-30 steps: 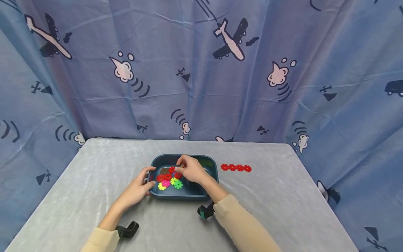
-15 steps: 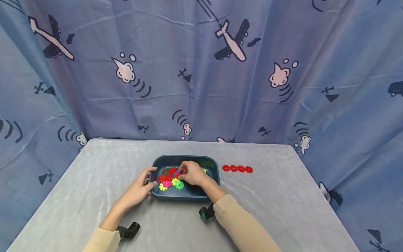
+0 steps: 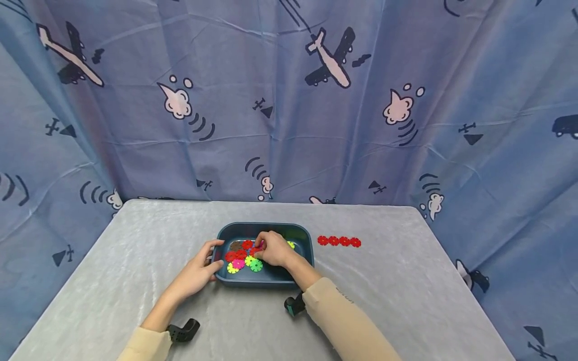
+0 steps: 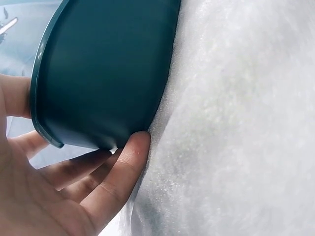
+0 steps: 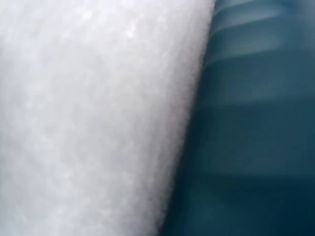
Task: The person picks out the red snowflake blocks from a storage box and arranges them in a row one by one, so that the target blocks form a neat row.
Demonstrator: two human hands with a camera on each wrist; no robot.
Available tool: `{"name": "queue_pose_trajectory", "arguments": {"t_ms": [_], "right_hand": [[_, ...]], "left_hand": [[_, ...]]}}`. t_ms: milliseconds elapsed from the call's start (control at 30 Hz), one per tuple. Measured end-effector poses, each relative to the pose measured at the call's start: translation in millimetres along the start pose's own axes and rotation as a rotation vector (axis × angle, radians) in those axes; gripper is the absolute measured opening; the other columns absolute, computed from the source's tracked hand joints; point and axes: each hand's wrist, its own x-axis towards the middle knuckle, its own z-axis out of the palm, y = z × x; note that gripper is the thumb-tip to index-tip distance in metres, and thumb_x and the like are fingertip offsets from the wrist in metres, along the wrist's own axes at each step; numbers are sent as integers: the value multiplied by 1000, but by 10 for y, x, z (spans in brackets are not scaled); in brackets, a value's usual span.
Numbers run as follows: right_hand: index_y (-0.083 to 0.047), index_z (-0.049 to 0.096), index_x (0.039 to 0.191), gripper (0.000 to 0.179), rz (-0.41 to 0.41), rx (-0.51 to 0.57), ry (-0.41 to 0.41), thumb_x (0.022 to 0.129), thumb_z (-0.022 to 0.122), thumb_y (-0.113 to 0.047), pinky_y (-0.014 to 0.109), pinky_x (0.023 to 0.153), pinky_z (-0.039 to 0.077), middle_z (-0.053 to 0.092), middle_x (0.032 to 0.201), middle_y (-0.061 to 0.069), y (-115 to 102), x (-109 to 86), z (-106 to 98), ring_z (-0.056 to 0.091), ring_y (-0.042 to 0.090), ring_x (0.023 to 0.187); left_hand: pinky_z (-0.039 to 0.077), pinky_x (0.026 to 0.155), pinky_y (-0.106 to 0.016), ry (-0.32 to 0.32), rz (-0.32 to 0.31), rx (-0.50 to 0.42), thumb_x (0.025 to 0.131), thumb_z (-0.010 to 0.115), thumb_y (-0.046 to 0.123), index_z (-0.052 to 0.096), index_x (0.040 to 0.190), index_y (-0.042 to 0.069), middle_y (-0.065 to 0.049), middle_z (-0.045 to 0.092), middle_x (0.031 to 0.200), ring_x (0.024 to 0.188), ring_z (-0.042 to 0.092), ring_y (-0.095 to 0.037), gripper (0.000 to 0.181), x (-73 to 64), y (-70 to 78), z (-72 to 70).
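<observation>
My left hand [image 3: 197, 269] grips the left end of a dark teal plastic tray [image 3: 266, 283]. In the left wrist view its thumb and fingers lie about the tray's end wall [image 4: 108, 73], one fingertip low near the tablecloth. Inside the tray my right hand [image 3: 276, 249] is bent down over the pile, thumb and index finger pinching at a red snowflake disc [image 3: 254, 251]. Around it lie other notched discs: a green disc [image 3: 256, 265], a pink disc [image 3: 238, 263], a brown disc [image 3: 236, 245] and several more in red and yellow. The right wrist view does not show the hand.
Right of the tray, several red discs [image 3: 339, 241] lie joined in a straight row on the pale tablecloth [image 3: 406, 281]. A blue curtain [image 3: 289, 125] printed with airplanes hangs behind the table. Black wrist cameras sit beneath both forearms.
My right hand has come down and slightly toward me, its fingertips now at the red disc. A yellow disc behind it has come into view. The left hand stays on the tray.
</observation>
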Motion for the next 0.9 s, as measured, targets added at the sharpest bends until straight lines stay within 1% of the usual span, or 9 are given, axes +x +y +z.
{"name": "queue_pose_trajectory", "arguments": {"t_ms": [267,500,733,800,900], "right_hand": [[-9,67,99,19,20,6,-7,88,80,-17,28,66,42,51,86,2,1,-15,4,49,16,77],[-9,64,98,22,26,31,5,87,81,-16,28,65,42,51,82,2,0,-23,4,50,16,75],[-11,59,98,23,3,54,12,89,80,-11,28,63,43,54,77,1,11,-23,18,51,15,67],[-11,59,99,21,3,63,8,90,78,-10,27,62,43,54,76,1,10,-23,17,51,15,65],[-10,60,98,16,-9,84,13,91,74,-4,27,59,43,54,74,2,8,-21,6,51,16,63]], "left_hand": [[54,74,-34,0,-7,3,103,57,17,39,152,19,-28,40,151,104,63,-26,53,-3,4,9],[54,74,-34,-1,-9,1,102,58,17,40,152,19,-28,42,150,102,63,-25,52,-11,5,16],[55,74,-34,-3,-10,-3,103,57,18,39,152,19,-29,39,151,108,63,-27,52,-16,5,10],[55,75,-34,-5,-11,-1,103,57,18,38,152,19,-30,39,152,107,63,-27,52,-16,7,4],[54,75,-34,-5,-11,3,103,57,19,38,152,20,-30,39,152,104,64,-26,52,-13,14,3]]}}
